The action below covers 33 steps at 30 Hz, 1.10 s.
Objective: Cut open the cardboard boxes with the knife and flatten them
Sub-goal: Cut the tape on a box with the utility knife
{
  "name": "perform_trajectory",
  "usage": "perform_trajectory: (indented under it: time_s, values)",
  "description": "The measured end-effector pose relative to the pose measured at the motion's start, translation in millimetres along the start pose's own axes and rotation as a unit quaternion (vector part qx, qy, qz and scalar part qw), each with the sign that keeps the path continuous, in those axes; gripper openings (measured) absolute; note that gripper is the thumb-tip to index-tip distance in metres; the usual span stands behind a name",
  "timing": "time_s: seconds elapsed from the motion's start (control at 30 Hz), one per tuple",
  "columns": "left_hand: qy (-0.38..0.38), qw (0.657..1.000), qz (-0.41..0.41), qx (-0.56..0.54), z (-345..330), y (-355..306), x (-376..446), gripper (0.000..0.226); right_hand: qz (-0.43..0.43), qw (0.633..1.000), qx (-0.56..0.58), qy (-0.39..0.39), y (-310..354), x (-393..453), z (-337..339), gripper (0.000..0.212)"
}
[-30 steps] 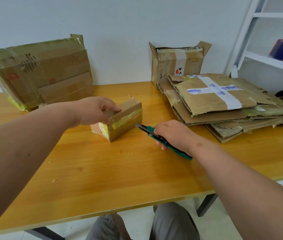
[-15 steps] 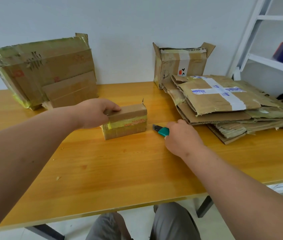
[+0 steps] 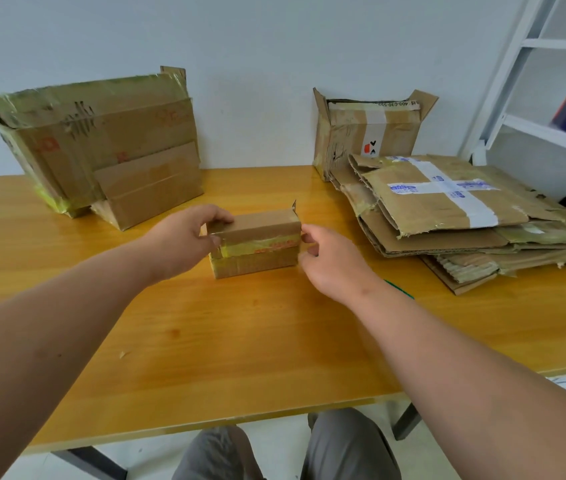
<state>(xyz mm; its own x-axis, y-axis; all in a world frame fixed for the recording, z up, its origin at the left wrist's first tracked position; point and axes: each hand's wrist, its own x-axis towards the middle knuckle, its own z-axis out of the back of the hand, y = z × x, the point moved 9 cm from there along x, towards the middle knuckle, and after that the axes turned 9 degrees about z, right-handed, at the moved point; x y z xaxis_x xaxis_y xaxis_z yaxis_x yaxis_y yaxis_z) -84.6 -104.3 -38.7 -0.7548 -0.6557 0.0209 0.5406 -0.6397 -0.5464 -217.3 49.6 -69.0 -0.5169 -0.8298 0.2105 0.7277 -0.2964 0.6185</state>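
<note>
Brown corrugated card, banded with yellowish tape bearing red print, makes up the small box (image 3: pixel 256 243) standing on the wooden worktop (image 3: pixel 226 344) between the two sets of fingers. Its top face is plain card, and a thin flap corner sticks up at its far right edge.

Nearest the viewer, a broad stretch of bare worktop lies on the near side of both hands, running to the front edge. A sliver of the green knife (image 3: pixel 400 289) shows flat on the wood just right of the right wrist, mostly hidden by the forearm.

At the box, the left hand (image 3: pixel 184 242) reaches in from the left, its fingers curled over the top left corner and the thumb on the front face, grasping it. From the right, the right hand (image 3: pixel 330 259) touches the end of the box with its fingertips, fingers loosely bent; whether they pinch anything cannot be told.

Farther right sits a stack of flattened boxes (image 3: pixel 454 216). Against the wall stand a large box (image 3: pixel 101 147) far left and an open box (image 3: pixel 368 133) behind the stack.
</note>
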Motion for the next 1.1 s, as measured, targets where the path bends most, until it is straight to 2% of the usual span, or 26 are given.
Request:
perform_trajectory:
  time_s: [0.13, 0.23, 0.4, 0.57, 0.7, 0.83, 1.0, 1.1]
  values:
    - [-0.007, 0.988, -0.055, 0.144, -3, -5, -3, 0.047, -0.024, 0.999, 0.033, -0.022, -4, 9, -8, 0.046]
    - [-0.067, 0.958, -0.111, 0.256, -2, -19, -7, 0.057, -0.034, 0.997, 0.053, -0.038, -6, 10, -10, 0.047]
    - [-0.115, 0.917, -0.109, 0.367, -14, -35, -4, 0.057, -0.029, 0.996, 0.065, -0.058, -8, 7, -10, 0.042]
    - [-0.120, 0.902, -0.111, 0.398, -16, -42, -1, 0.058, -0.015, 0.996, 0.048, -0.072, -8, 4, -7, 0.040]
    - [-0.115, 0.893, -0.096, 0.424, -14, -44, 0, 0.051, 0.069, 0.991, -0.082, -0.074, 16, 5, -2, 0.063]
    - [-0.122, 0.891, -0.098, 0.426, -14, -45, 1, 0.048, 0.141, 0.955, -0.254, -0.067, 31, 12, -2, 0.053]
    - [-0.118, 0.902, -0.095, 0.405, -12, -42, 7, 0.053, 0.202, 0.926, -0.312, -0.063, 40, 22, -5, 0.044]
    - [-0.121, 0.911, -0.090, 0.385, -9, -45, 12, 0.056, 0.216, 0.922, -0.314, -0.067, 43, 28, 1, 0.040]
